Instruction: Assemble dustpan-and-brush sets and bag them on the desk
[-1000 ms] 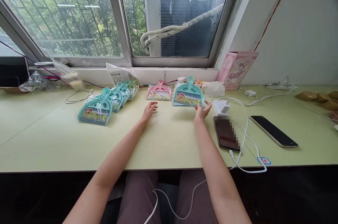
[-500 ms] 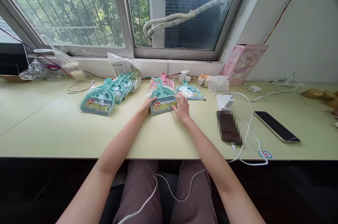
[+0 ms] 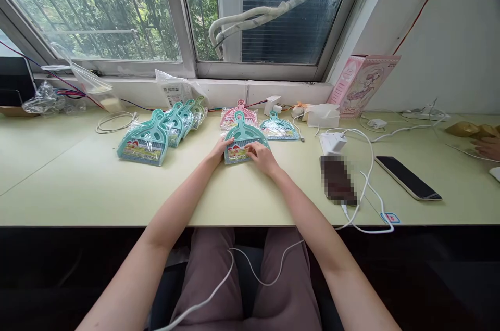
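A teal mini dustpan set in a clear bag (image 3: 242,136) lies flat on the pale green table (image 3: 78,190), straight ahead of me. My left hand (image 3: 217,151) grips its left front corner. My right hand (image 3: 262,156) rests on its right front edge with the fingers curled over the packet. Behind it lie a pink dustpan packet (image 3: 234,114) and another teal packet (image 3: 278,128). To the left stands a row of several teal dustpan packets (image 3: 156,133), overlapping one another.
Two phones (image 3: 336,179) (image 3: 407,177) lie at the right, with a white charger (image 3: 332,142) and cables trailing over the table's edge. A pink box (image 3: 361,85) leans in the corner. Plastic bags (image 3: 47,102) sit on the sill. Another person's hand (image 3: 486,148) shows at far right.
My right hand carried a teal packet from the right to the middle, leaving another teal packet behind. Both hands now hold it and have drawn it slightly nearer.
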Action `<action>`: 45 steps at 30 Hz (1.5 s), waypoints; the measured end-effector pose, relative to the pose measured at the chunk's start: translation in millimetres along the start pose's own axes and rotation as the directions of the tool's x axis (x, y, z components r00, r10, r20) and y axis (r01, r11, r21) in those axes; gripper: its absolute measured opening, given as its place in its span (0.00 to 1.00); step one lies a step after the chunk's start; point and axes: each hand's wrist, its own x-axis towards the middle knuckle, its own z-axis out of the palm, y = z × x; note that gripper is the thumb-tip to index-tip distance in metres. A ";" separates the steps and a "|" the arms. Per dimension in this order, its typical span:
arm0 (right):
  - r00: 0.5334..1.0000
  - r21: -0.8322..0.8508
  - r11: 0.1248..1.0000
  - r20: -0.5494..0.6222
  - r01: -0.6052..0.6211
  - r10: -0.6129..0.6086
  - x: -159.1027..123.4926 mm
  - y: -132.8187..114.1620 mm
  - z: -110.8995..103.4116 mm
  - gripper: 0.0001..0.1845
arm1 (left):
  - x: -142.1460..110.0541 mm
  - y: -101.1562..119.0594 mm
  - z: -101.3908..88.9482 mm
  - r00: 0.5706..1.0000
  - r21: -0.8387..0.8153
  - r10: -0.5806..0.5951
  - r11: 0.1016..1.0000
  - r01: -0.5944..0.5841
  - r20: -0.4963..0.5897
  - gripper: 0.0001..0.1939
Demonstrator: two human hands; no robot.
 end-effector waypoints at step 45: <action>0.979 -0.241 0.967 -0.164 0.083 -0.125 -4.9 -8.0 -9.9 0.08 | 11.4 -1.1 -10.3 0.979 -0.163 -0.070 0.986 0.039 -0.191 0.25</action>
